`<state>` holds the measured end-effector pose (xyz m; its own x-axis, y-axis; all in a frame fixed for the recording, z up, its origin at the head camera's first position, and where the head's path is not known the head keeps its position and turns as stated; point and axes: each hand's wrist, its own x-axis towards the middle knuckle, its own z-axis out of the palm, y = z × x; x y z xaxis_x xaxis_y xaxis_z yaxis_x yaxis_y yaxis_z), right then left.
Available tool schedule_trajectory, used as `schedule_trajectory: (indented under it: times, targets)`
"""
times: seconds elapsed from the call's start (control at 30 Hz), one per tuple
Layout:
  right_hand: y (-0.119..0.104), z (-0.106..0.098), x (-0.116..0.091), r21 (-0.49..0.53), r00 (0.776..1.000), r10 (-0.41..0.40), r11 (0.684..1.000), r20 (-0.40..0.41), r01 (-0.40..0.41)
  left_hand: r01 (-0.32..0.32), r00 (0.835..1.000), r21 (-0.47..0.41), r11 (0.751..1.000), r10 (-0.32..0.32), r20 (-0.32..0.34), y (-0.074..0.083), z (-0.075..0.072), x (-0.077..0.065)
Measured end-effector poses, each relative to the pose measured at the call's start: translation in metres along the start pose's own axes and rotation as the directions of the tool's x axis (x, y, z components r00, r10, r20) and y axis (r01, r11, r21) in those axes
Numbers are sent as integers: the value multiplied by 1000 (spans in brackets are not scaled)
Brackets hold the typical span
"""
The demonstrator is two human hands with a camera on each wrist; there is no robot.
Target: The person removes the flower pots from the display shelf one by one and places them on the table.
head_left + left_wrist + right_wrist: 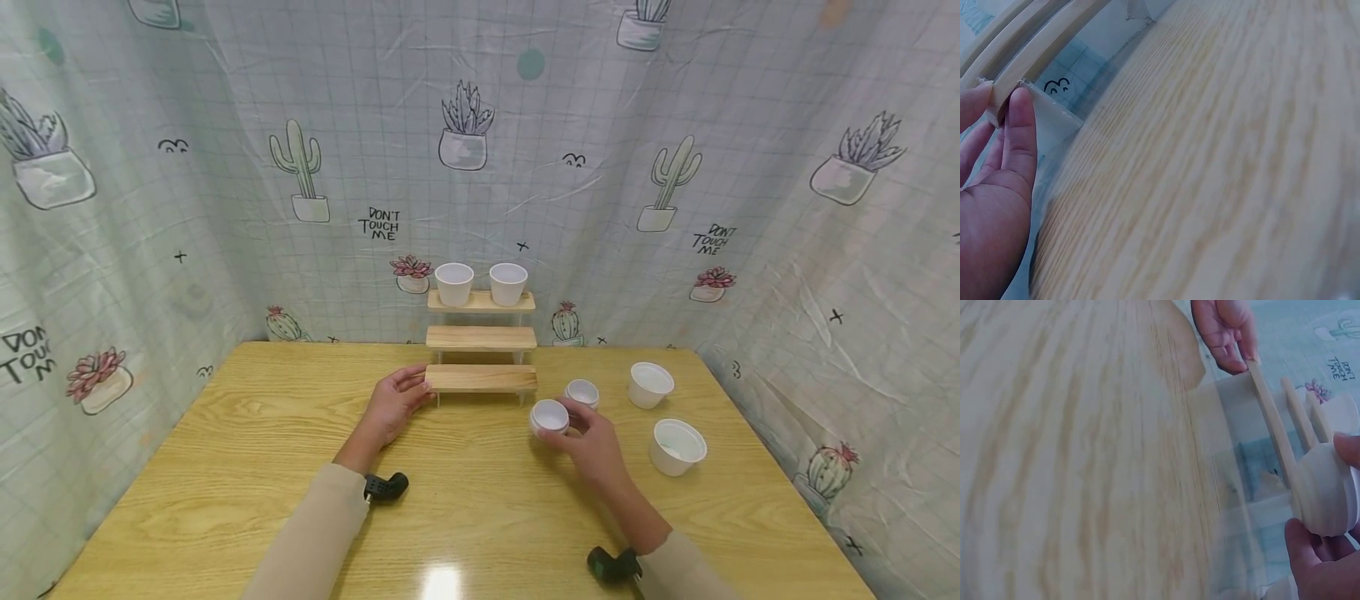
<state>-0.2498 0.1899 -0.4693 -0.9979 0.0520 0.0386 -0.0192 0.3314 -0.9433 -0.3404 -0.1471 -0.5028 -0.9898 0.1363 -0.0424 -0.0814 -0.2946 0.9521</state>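
Observation:
A three-step display stand with wooden boards (480,379) on clear supports stands at the back of the table. My left hand (392,408) pinches the left end of its lowest board, thumb and fingertips around the edge in the left wrist view. Between the thumb and fingers of my right hand (597,446) is a small white cup (550,416), just right of the stand's front corner. In the right wrist view this cup (1325,490) is tilted sideways by the camera angle. Another small white cup (582,392) stands right behind that hand, partly hidden.
Two white cups, one on the left (454,285) and one on the right (508,285), sit on the top board. Two larger white tubs, a rear one (650,385) and a front one (677,447), stand at the table's right. A patterned curtain (480,200) hangs behind.

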Motion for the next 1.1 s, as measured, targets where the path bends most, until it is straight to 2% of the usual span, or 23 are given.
schedule_trajectory:
  times: [1.1]
  targets:
    - [-8,21,15,131,993,-112,985,25,108,12,1000,24,1000,-12,-2,1,1,0]
